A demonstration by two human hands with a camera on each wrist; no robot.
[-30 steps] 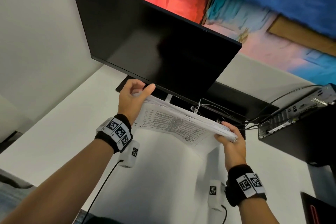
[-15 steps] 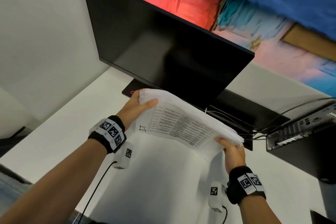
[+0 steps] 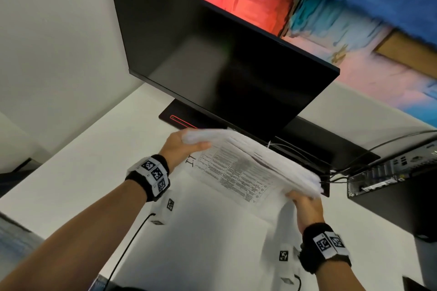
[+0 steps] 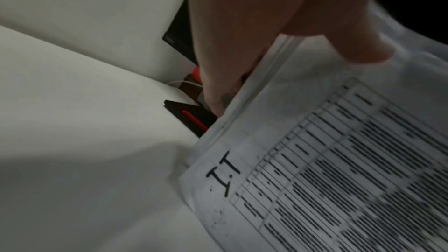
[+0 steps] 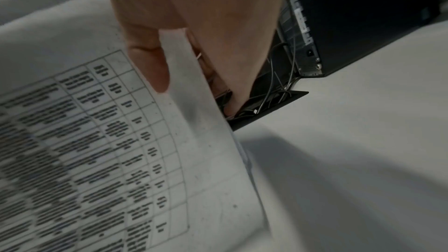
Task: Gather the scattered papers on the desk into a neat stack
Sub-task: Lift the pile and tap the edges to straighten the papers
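Note:
A thick stack of white papers point(image 3: 238, 168), its top sheet a printed table marked "I.T", is held above the white desk point(image 3: 78, 172) in front of the monitor. My left hand point(image 3: 182, 146) grips the stack's left end, thumb point(image 4: 358, 45) on top and fingers underneath. My right hand point(image 3: 305, 203) grips the right end, thumb point(image 5: 148, 58) on the top sheet and fingers behind the edge. The same sheet fills the left wrist view as papers point(image 4: 339, 170) and the right wrist view as papers point(image 5: 97, 150). The stack's far edge looks fanned and uneven.
A black monitor point(image 3: 212, 66) stands just behind the papers on a black base with a red stripe point(image 3: 179, 120). A black computer case point(image 3: 397, 186) with cables point(image 3: 369, 149) sits at the right. White wall lies to the left.
The stack has tilted from standing on edge toward lying flatter and has come down and nearer to me. Both hands have kept their grip on its ends.

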